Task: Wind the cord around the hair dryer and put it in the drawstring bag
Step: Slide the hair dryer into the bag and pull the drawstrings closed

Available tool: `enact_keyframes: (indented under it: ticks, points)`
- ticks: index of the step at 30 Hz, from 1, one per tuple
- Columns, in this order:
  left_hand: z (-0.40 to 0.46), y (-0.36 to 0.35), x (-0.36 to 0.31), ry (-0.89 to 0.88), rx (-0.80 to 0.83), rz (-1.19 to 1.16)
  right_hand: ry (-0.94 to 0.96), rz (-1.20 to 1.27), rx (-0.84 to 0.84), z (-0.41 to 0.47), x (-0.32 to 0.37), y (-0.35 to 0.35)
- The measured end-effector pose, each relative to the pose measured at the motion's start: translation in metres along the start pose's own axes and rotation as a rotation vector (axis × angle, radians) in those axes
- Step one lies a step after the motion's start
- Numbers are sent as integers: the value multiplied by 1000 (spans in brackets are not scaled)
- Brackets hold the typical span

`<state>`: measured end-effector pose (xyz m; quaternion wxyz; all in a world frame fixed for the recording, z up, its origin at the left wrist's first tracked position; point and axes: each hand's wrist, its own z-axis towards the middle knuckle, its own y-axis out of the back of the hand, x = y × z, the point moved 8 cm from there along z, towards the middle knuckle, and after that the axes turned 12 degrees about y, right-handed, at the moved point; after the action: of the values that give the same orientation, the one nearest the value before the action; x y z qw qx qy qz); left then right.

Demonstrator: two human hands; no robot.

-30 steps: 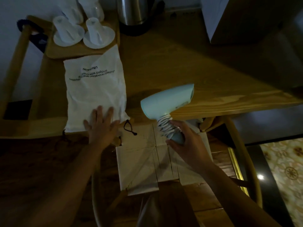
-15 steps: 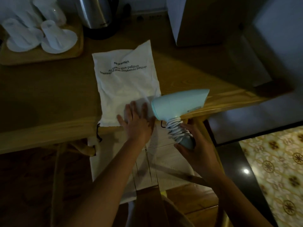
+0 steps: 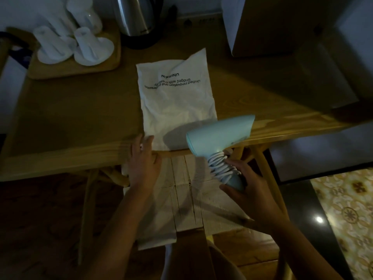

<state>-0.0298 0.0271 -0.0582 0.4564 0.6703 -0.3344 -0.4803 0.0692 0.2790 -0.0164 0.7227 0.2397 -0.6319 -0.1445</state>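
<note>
The left hand [image 3: 144, 160] has slid from the drawstring bag [image 3: 175, 104] to its lower-left corner at the counter [image 3: 80, 126] edge, fingers pinching there. The right hand [image 3: 249, 190] grips the cord-wound hair dryer [image 3: 220, 136] at centre-right, ready for bagging.

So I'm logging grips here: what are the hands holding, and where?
The right hand holds the hair dryer by its cord-wrapped handle. The left hand rests at the drawstring bag opening; grip unclear.
</note>
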Motion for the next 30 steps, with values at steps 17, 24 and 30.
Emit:
enact_keyframes:
  ticks: [17,24,30]
  points:
    - [38,4,25,115,380,-603,86,244,612,12,32,-71]
    - [35,21,27,110,366,-612,101,227,377,49,25,-42]
    - [20,44,-2,-15,236,-577,35,131,80,82,17,-37]
